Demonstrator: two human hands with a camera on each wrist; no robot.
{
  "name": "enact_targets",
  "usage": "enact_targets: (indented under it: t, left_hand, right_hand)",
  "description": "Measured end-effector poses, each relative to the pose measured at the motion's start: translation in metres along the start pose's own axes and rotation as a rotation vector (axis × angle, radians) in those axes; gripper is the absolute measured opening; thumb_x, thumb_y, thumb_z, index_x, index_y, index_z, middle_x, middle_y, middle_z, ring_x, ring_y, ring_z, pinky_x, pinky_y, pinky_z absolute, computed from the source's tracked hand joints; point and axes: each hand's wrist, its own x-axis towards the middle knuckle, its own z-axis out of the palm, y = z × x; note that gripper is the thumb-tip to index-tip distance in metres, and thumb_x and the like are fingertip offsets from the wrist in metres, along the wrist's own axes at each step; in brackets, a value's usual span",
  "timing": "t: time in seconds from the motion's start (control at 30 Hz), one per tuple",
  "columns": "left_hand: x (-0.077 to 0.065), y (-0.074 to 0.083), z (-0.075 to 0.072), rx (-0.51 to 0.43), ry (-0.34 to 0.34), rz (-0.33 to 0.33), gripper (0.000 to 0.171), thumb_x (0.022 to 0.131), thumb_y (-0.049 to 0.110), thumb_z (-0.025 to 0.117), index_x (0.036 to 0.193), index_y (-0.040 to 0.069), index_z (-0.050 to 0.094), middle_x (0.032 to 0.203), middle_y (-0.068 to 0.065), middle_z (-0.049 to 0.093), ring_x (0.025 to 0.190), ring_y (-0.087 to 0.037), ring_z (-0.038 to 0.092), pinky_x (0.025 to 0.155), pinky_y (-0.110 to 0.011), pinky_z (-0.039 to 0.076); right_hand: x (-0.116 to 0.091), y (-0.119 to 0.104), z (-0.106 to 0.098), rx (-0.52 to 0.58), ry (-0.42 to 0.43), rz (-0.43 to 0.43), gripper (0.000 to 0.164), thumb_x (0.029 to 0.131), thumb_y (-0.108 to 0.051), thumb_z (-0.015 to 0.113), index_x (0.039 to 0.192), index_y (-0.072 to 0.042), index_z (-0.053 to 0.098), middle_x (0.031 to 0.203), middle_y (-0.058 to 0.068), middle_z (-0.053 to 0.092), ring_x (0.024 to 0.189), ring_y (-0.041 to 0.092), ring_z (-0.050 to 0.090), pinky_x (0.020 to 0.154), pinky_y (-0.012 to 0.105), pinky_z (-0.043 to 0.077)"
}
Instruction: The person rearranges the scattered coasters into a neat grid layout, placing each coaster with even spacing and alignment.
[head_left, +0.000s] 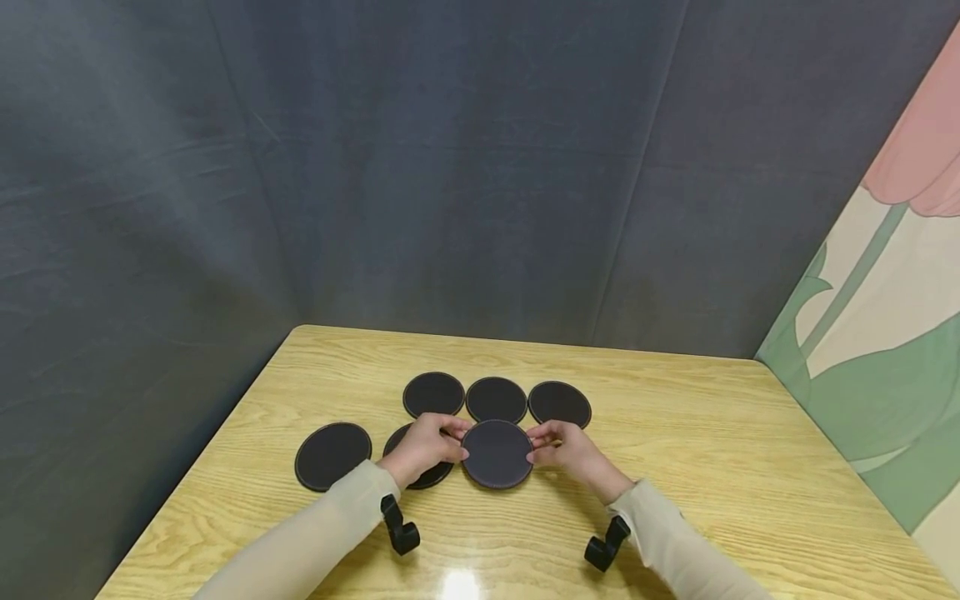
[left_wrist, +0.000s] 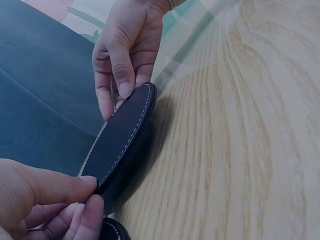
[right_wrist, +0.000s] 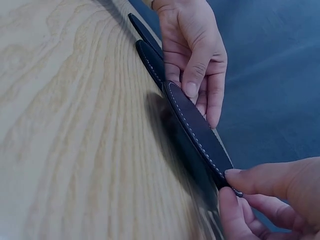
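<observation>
Between both hands is a round dark coaster (head_left: 497,454) with a stitched rim, raised a little above the wooden table and casting a shadow in both wrist views. My left hand (head_left: 425,447) pinches its left edge, thumb on top and fingers beneath. At the opposite edge my right hand (head_left: 572,454) pinches it the same way. Under the left hand and wrist lies another black coaster (head_left: 433,477), partly hidden. Behind the held one, three more form a row: a left coaster (head_left: 433,393), a middle coaster (head_left: 496,400) and a right coaster (head_left: 560,403).
One further black coaster (head_left: 333,456) lies at the left of the wooden table (head_left: 712,467). A dark curtain (head_left: 465,167) hangs along the back and left sides. At the right stands a panel painted with a flower (head_left: 900,317).
</observation>
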Motion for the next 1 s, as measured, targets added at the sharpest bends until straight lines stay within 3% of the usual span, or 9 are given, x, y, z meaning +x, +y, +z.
enact_targets:
  t: [0.37,1.0]
  left_hand:
    - [0.0013,-0.0011,0.0024,0.068,0.003,0.009,0.044,0.075,-0.010,0.070,0.119,-0.006,0.065,0.103,-0.015,0.060,0.081,-0.017,0.057,0.069,-0.025,0.052]
    - [0.0018,0.0022,0.0034,0.133,0.005,-0.011,0.043,0.074,-0.012,0.071,0.117,-0.007,0.066,0.096,-0.013,0.058,0.079,-0.017,0.051,0.064,-0.025,0.052]
  right_hand:
    - [-0.0025,-0.0018,0.0031,0.022,-0.029,-0.004,0.035,0.080,0.005,0.071,0.111,0.016,0.058,0.097,0.020,0.061,0.085,0.016,0.057,0.066,0.020,0.052]
    - [0.0013,-0.0008,0.0068,-0.034,-0.013,0.066,0.035,0.076,0.006,0.074,0.108,0.012,0.061,0.090,0.014,0.060,0.078,0.015,0.056,0.063,0.021,0.049]
